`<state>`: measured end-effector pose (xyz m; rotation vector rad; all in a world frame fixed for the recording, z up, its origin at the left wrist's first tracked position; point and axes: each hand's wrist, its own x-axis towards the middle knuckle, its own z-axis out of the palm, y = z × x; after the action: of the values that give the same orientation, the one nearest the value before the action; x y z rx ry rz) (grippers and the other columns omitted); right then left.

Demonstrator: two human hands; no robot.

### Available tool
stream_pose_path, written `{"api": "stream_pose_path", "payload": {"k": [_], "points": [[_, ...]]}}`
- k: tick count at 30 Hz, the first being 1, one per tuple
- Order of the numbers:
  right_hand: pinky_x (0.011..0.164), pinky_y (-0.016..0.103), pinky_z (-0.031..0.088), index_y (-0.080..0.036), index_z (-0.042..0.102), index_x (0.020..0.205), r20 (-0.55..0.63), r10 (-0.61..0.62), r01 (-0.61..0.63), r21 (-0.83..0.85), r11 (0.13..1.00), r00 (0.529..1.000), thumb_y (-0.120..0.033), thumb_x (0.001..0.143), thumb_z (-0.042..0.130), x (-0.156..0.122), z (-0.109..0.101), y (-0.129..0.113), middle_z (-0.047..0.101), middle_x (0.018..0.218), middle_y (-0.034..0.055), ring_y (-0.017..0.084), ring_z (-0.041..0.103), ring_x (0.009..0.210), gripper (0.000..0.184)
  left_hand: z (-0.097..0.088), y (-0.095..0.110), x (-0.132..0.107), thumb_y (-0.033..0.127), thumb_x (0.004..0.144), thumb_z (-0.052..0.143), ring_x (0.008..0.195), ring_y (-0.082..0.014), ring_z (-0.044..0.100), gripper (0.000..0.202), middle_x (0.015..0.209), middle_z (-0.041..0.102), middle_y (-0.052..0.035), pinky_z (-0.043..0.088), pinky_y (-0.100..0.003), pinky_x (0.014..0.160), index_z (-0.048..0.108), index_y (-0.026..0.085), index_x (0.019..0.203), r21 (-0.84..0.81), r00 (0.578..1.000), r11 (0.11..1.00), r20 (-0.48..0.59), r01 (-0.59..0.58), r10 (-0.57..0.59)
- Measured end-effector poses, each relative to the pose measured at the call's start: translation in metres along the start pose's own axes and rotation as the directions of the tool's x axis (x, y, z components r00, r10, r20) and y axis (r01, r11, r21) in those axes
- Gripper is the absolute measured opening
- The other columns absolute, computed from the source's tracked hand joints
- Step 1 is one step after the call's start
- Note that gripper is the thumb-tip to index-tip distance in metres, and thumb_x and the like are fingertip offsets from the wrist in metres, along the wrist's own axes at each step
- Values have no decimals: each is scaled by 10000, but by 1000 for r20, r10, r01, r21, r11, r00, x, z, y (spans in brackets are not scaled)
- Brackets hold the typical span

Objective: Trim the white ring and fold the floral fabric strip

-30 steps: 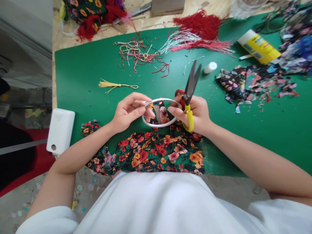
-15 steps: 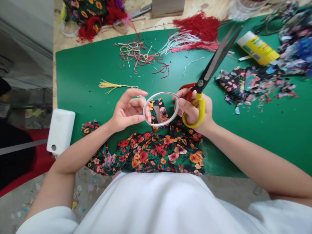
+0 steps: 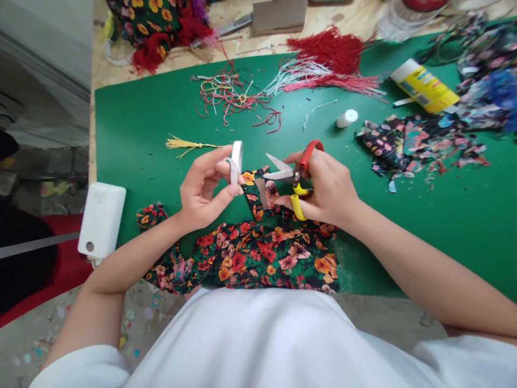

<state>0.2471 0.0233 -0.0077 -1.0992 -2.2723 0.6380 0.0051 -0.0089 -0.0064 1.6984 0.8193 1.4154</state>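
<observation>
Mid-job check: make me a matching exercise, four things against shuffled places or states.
1. tape
2. scissors
3. tassel
4. glue tube

A. lying just beyond the left hand
B. yellow, with a white cap
C. held in the left hand
D. blades apart, in the right hand

Pairs: 1-C, 2-D, 3-A, 4-B

Legible text: none. The yellow tube (image 3: 431, 89) at the upper right of the frame carries a printed label (image 3: 422, 85) on its side. Blue printing stands on the yellow ground, toward the white end (image 3: 404, 72); a small paler block sits farther along. The characters are too small and blurred to read as words, brand or numbers.
</observation>
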Motion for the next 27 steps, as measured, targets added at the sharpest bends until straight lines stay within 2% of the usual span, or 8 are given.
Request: {"api": "stream_pose_path", "payload": {"k": [3, 7, 13, 18, 22, 27], "points": [[616, 346, 401, -173, 559, 931, 19, -38, 41, -180, 983, 999, -651, 803, 557, 0, -4, 2, 584, 791, 97, 231, 556, 714, 496, -2, -2, -2, 212, 875, 653, 741, -127, 664, 561, 849, 654, -2, 593, -268, 667, 481, 345, 1392, 65, 997, 997, 71, -44, 39], [569, 334, 373, -196, 516, 836, 75, -63, 82, -277, 957, 995, -599, 819, 554, 1, -7, 1, 574, 729, 79, 209, 529, 655, 406, -2, 1, -3, 175, 880, 616, 735, -119, 638, 608, 870, 662, -9, 577, -250, 649, 435, 331, 1440, 70, 988, 997, 156, -31, 20], [543, 333, 376, -214, 465, 756, 92, -72, 99, -331, 938, 993, -609, 835, 503, 2, -13, 2, 553, 666, 72, 192, 480, 590, 405, -2, 1, -2, 308, 889, 623, 673, -111, 615, 540, 869, 676, -10, 563, -244, 616, 473, 339, 1408, 80, 993, 996, 103, 44, -52], [500, 308, 309, -208, 476, 733, 183, -64, 140, -437, 888, 981, -515, 823, 537, 2, -12, 0, 527, 604, 43, 175, 457, 530, 326, -5, -4, -6, 257, 853, 664, 699, -122, 622, 620, 931, 690, -6, 552, -270, 651, 460, 353, 1430, 122, 988, 992, 149, 14, -32], [482, 287, 247, -204, 480, 703, 218, -58, 157, -470, 869, 974, -541, 845, 499, 2, -13, -1, 503, 551, 30, 152, 418, 485, 366, -5, -4, -7, 190, 854, 647, 735, -120, 625, 721, 855, 685, 4, 512, -238, 644, 349, 299, 1502, 129, 984, 992, 175, 13, -36], [493, 285, 181, -205, 477, 675, 300, -57, 195, -453, 870, 952, -542, 883, 436, 3, -15, 3, 506, 526, 21, 131, 388, 456, 398, -6, -6, -7, 226, 866, 637, 737, -113, 626, 588, 872, 709, -10, 500, -222, 652, 450, 275, 1421, 148, 982, 988, 170, 54, -79]]}}
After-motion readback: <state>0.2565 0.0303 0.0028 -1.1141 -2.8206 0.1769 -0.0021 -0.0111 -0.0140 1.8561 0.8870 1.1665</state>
